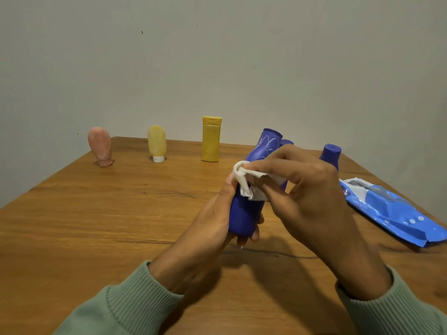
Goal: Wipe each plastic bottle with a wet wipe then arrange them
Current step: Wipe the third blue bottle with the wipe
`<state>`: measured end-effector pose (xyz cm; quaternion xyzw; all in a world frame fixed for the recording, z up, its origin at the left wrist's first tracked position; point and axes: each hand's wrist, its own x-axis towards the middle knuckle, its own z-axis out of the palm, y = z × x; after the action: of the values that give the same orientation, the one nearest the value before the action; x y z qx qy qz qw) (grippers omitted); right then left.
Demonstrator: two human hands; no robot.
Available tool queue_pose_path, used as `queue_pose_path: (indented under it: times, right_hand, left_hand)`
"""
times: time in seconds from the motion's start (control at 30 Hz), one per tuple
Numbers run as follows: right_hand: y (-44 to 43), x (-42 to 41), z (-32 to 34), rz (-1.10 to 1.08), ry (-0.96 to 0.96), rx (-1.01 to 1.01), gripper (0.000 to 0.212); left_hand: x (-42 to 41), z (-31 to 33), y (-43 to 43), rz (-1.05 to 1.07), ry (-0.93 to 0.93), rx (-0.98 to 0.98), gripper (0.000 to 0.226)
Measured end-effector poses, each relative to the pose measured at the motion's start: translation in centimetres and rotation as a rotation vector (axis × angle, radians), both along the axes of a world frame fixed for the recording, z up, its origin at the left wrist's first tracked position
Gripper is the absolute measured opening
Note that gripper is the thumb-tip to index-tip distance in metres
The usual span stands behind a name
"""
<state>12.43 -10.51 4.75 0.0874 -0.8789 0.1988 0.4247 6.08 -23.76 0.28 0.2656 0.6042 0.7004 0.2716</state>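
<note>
Gripping the blue bottle (244, 213) by its lower end, the left hand (210, 228) is holding it tilted above the table (96, 213). The right hand (312, 189) is pinching a white wet wipe (242, 176) against its side. Behind, a second blue bottle (330, 155) is standing, perhaps a third too.

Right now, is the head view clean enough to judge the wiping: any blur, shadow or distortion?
Head view: dim, even light, no glare; soft shadow under the left hand and right hand on the wooden table; the wide-angle lens bows the table's far edge; blue bottle and wet wipe slightly soft, readable.
</note>
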Motion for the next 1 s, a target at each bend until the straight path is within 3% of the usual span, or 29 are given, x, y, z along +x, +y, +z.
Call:
queue_pose_path:
  times: [0.13, 0.3, 0.53, 0.73, 0.9, 1.0]
  right_hand:
    - [0.0, 0.0, -0.1, -0.14, 0.074, -0.023, 0.025]
    - [-1.1, 0.0, -0.2, -0.103, -0.027, 0.16, 0.024]
    - [-0.1, -0.1, 0.3, -0.323, 0.02, 0.111, 0.022]
    - [-0.7, 0.2, 0.5, -0.286, -0.037, 0.248, 0.021]
    - [1.1, 0.3, 0.9, -0.394, 0.033, 0.171, 0.023]
    - [0.8, 0.2, 0.5, -0.343, 0.019, 0.183, 0.024]
  left_hand:
    - [0.1, 0.1, 0.1, -0.005, 0.114, -0.066, 0.063]
    - [0.4, 0.1, 0.2, 0.043, 0.167, -0.035, 0.057]
    - [0.5, 0.0, 0.2, 0.059, 0.273, -0.11, 0.054]
    - [0.5, -0.3, 0.2, 0.067, 0.272, -0.096, 0.053]
    - [0.6, -0.2, 0.4, 0.08, 0.296, -0.104, 0.053]
    - [0.6, -0.2, 0.3, 0.079, 0.259, -0.126, 0.056]
